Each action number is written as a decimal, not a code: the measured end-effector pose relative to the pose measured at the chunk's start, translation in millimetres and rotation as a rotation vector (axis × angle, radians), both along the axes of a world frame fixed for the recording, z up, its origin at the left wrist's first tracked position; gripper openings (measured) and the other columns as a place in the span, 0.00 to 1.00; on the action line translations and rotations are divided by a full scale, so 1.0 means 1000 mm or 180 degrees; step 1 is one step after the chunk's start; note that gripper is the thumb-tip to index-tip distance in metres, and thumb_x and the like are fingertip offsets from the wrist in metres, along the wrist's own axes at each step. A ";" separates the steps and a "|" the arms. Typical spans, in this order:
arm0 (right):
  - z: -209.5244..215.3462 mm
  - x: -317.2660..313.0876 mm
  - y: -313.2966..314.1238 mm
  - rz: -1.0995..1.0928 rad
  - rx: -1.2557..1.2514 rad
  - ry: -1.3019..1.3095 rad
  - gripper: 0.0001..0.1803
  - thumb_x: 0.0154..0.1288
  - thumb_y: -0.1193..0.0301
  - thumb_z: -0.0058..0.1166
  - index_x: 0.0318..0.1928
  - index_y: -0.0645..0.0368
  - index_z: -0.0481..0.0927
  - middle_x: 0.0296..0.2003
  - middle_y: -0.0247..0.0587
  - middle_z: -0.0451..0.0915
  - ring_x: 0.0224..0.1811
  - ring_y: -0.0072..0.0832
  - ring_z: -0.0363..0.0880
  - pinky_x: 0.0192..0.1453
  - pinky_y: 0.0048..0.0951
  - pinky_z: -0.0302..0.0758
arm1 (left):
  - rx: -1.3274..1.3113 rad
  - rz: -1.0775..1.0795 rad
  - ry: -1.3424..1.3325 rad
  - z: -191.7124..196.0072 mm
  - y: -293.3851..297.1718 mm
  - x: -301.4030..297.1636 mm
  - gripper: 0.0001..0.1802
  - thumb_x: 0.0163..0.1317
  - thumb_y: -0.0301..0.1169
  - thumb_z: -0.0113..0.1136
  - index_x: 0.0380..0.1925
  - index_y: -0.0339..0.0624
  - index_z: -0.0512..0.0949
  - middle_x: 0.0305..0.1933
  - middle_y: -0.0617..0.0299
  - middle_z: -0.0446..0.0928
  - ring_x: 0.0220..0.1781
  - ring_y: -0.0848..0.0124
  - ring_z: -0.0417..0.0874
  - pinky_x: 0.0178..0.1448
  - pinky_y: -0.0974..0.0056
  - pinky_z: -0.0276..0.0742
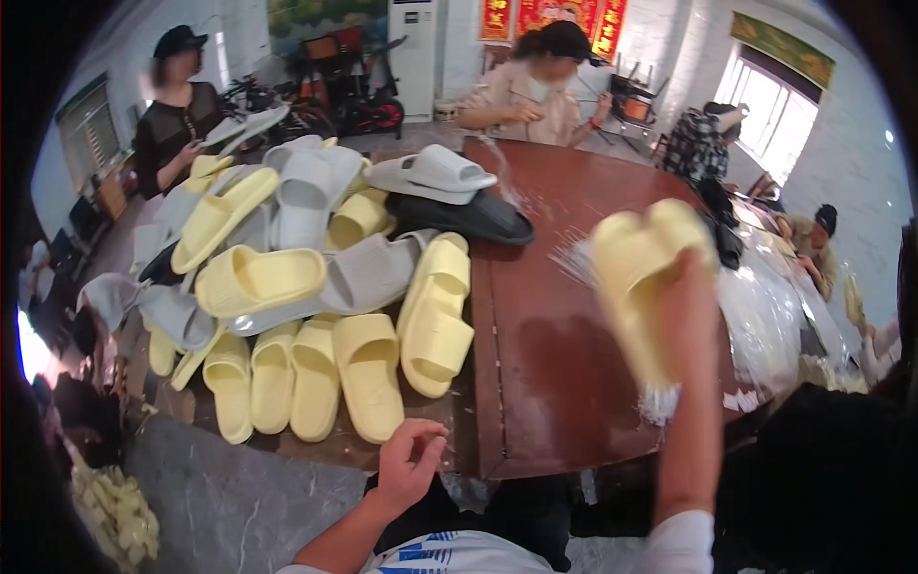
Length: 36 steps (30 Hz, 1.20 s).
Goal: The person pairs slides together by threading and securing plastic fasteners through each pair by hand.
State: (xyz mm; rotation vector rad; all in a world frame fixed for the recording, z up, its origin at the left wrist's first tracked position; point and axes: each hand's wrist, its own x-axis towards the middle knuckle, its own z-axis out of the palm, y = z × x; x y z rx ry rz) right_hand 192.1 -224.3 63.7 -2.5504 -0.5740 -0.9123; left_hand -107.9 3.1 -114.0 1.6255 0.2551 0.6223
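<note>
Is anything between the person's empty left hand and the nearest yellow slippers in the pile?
Nothing visible. The left hand hangs open at the table's near edge, and the closest yellow slipper lies just above it in the picture with only bare table between them.

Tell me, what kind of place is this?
Probably a small workshop where slippers get packed: a heap of yellow and grey slippers on a round wooden table, clear plastic bags, and other people working around it.

Red hanging signs (553,16) with yellow marks sit on the far wall. A long green banner (782,46) tops the right window. Clear plastic bags (765,316) pile along the worktop's (564,383) right edge.
</note>
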 end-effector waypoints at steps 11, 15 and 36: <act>-0.028 0.018 0.116 0.1698 -0.0486 0.1158 0.15 0.63 0.65 0.64 0.47 0.59 0.87 0.40 0.49 0.88 0.43 0.47 0.86 0.49 0.42 0.81 | -0.0157 0.0030 0.0121 -0.004 0.002 -0.001 0.10 0.70 0.24 0.60 0.50 0.38 0.76 0.40 0.65 0.80 0.31 0.83 0.75 0.35 0.76 0.74; -0.103 0.015 0.199 0.2197 -0.0290 0.1367 0.20 0.59 0.69 0.62 0.53 0.59 0.83 0.50 0.50 0.84 0.55 0.50 0.80 0.59 0.46 0.77 | -0.0024 -0.0178 0.0309 0.005 -0.005 -0.002 0.14 0.70 0.24 0.61 0.54 0.38 0.75 0.38 0.66 0.78 0.31 0.84 0.74 0.36 0.76 0.73; 0.011 -0.065 0.092 0.1172 0.0661 -0.0267 0.37 0.40 0.63 0.77 0.50 0.62 0.74 0.44 0.46 0.77 0.47 0.48 0.74 0.53 0.44 0.73 | -0.1344 0.0411 -0.0204 0.017 0.003 0.043 0.29 0.68 0.28 0.64 0.66 0.39 0.64 0.59 0.56 0.75 0.53 0.66 0.84 0.55 0.60 0.83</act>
